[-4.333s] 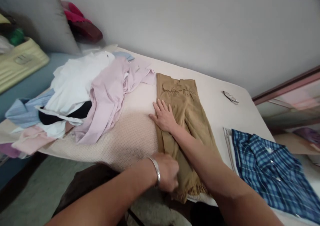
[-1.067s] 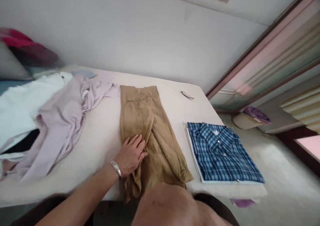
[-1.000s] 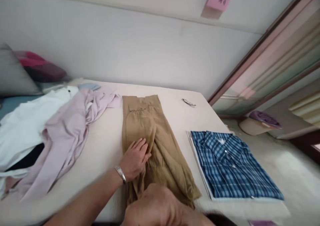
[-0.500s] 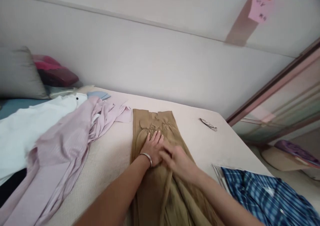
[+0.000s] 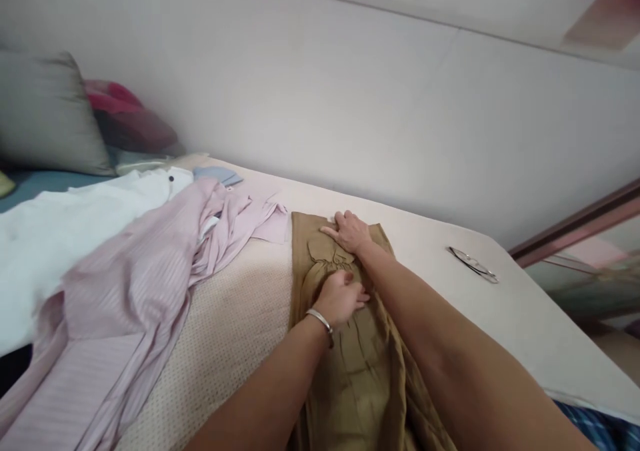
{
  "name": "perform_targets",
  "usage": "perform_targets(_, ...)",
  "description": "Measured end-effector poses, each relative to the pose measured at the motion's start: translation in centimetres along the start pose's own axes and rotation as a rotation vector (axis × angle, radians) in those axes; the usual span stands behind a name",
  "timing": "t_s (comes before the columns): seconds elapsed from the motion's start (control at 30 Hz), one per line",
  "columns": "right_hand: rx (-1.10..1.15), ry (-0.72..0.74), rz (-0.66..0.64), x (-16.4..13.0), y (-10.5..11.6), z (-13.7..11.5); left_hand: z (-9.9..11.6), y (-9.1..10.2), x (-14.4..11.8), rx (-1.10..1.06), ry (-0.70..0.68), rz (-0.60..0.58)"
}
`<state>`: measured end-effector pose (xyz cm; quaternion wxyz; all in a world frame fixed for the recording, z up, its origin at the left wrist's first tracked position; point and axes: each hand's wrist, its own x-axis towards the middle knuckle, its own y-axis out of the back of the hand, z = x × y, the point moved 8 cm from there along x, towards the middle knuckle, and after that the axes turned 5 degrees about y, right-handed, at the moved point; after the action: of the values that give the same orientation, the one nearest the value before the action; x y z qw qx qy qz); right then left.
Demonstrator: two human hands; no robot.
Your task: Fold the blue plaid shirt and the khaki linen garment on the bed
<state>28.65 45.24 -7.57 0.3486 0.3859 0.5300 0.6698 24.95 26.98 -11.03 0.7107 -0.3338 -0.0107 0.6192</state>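
A tan folded garment (image 5: 350, 364) lies lengthwise on the cream mattress (image 5: 240, 318). My left hand (image 5: 341, 299), with a silver bracelet on the wrist, presses flat on the garment's upper middle, fingers pointing right. My right hand (image 5: 350, 230) reaches past it and rests flat on the garment's far end, near the gathered waistband. Neither hand holds anything.
A heap of pink striped shirts (image 5: 135, 291) and white cloth (image 5: 60, 238) covers the mattress's left side. Eyeglasses (image 5: 473, 264) lie at the far right near the wall. A grey pillow (image 5: 45, 114) and red cushion (image 5: 130, 114) sit at back left. A blue plaid shirt (image 5: 595, 428) peeks in at bottom right.
My right hand has slid from beside my left hand up to the garment's far end. My left hand has stayed on the garment's middle. The view has tilted left and closer.
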Motion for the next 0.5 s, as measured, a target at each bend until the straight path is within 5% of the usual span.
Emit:
perform_targets(0.23,-0.024,0.097,-0.13,1.0,-0.9,-0.9,0.9,1.2,-0.1,-0.546,0.169,-0.108)
perform_targets(0.37,-0.047,0.141,-0.109,1.0,-0.3,-2.1,0.3,2.4,0.1,-0.622,0.219,-0.026)
perform_targets(0.5,-0.084,0.165,-0.068,-0.2,1.3,-2.6,0.8,2.9,0.0,-0.653,0.265,-0.072)
